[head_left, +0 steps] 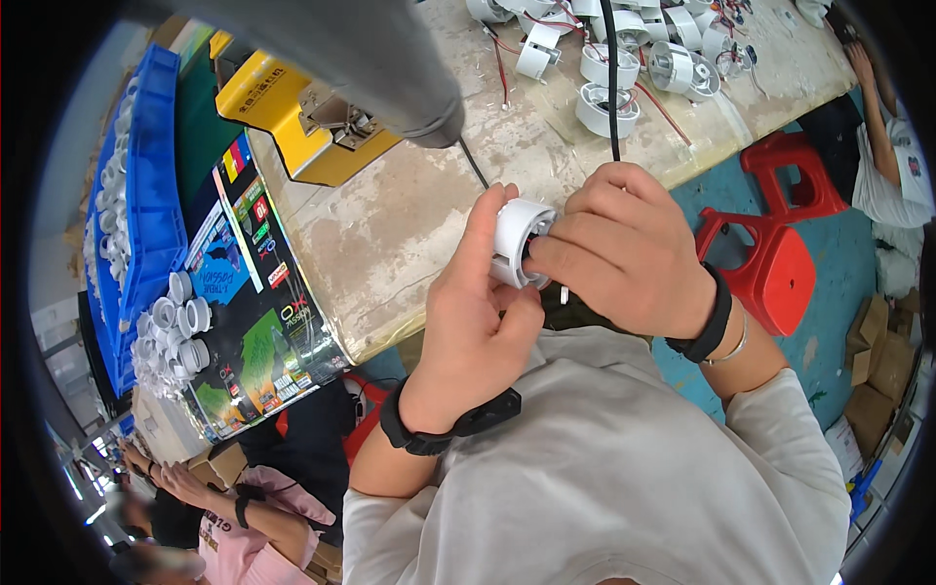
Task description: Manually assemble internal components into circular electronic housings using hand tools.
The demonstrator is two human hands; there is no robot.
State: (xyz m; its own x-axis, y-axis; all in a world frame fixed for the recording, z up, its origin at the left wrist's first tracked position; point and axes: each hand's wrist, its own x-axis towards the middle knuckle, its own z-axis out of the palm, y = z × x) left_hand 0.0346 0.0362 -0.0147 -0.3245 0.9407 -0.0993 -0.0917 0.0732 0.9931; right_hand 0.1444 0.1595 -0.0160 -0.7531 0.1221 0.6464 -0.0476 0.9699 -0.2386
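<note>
My left hand (475, 314) is closed around a white round plastic housing (513, 237), thumb beneath it and fingers along its far side. The housing's open end faces right, with ribs and something dark showing inside. My right hand (629, 255) has its fingers bunched at that opening, the fingertips reaching inside. What they pinch is hidden, and the thumb is out of sight. A small white connector (565, 294) hangs just below the right fingers. Both hands are over the near edge of the worktable (390, 283).
Several white housings (606, 109) with red and black wires lie at the far right of the table. A yellow machine (302, 117) and a grey cylinder (390, 68) are at far left. Blue bins (156, 185) hold white rings. Red stools (770, 278) stand right. Co-workers sit at both sides.
</note>
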